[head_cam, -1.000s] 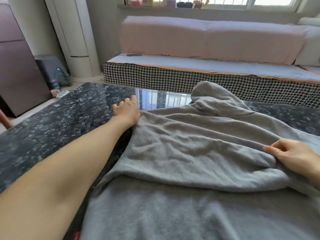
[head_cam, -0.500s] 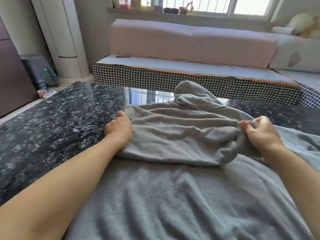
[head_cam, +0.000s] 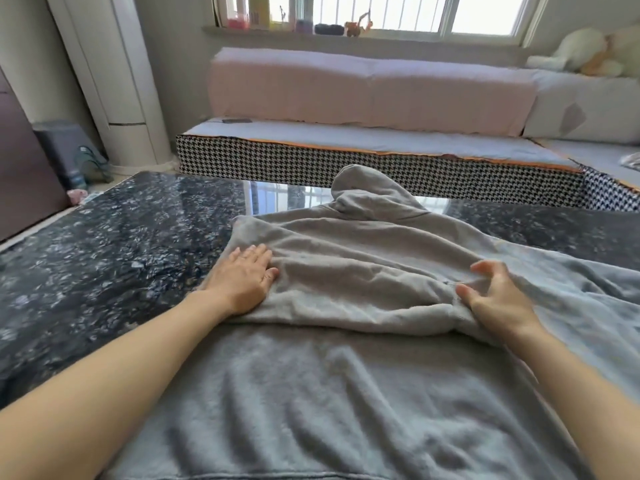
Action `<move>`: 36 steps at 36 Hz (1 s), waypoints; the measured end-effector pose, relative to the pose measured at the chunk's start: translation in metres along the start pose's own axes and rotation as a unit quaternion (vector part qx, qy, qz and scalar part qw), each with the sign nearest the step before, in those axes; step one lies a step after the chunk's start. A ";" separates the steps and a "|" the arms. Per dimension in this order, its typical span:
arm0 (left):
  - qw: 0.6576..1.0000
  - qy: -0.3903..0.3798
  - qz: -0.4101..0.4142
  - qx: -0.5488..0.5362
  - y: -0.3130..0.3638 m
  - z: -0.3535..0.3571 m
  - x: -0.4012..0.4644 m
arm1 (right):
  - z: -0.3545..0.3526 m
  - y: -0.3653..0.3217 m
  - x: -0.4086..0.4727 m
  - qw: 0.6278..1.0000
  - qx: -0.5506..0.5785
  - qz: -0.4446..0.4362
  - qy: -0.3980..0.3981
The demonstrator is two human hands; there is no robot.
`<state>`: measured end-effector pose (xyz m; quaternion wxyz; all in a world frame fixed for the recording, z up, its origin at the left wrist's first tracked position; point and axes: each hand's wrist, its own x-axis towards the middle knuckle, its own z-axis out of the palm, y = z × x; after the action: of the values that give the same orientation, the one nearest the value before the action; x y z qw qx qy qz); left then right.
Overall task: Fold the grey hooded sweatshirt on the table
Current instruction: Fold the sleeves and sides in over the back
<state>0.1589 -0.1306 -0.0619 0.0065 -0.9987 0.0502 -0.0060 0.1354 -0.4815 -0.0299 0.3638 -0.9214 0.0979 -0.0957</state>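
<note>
Head view showed left hand flat on sweatshirt, right hand loosely open on sleeve; unpinned, it could slide toward the counter edge.

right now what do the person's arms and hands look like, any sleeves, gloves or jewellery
Both forearms are bare right up to the bottom edge of the picture, with no sleeve in view. The left hand and the right hand wear no gloves, and no watch or bracelet shows at either wrist. Whether there is a ring is too small to tell.
</note>
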 end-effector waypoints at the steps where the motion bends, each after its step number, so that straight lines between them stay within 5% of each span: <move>1: 0.999 -0.034 -0.014 -0.001 0.000 0.001 -0.002 | -0.001 -0.002 0.000 0.999 -0.003 -0.032 0.021; 5: 0.998 -0.043 -0.040 -0.015 -0.003 0.003 -0.004 | -0.011 0.002 0.007 0.991 0.015 -0.062 0.119; 8: 0.998 -0.051 -0.040 -0.015 -0.002 0.003 -0.005 | -0.009 0.018 0.010 0.988 -0.155 -0.013 0.008; 11: 0.997 -0.066 -0.038 -0.001 -0.002 0.003 -0.003 | -0.005 0.015 0.004 0.968 -0.250 0.024 0.004; 15: 0.997 -0.072 -0.029 0.005 -0.003 0.004 -0.003 | 0.011 -0.016 0.001 0.951 -0.288 -0.097 0.048; 22: 0.999 -0.022 0.003 -0.038 -0.007 0.007 -0.007 | 0.073 -0.085 -0.024 0.904 -0.235 -0.336 -0.117; 26: 0.999 0.031 0.032 -0.032 -0.005 0.005 -0.008 | 0.090 -0.080 -0.029 0.905 -0.247 -0.288 -0.194; 30: 0.999 -0.024 0.029 0.015 -0.006 0.007 -0.007 | 0.075 -0.067 -0.019 0.886 -0.292 -0.195 -0.304; 36: 0.997 -0.054 0.048 0.017 -0.009 0.009 -0.003 | 0.050 -0.059 -0.015 0.878 -0.286 -0.156 -0.352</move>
<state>0.1574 -0.1214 -0.0705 0.0264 -0.9937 0.0979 0.0477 0.1397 -0.4032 -0.0265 0.0751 -0.9616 -0.1583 0.2114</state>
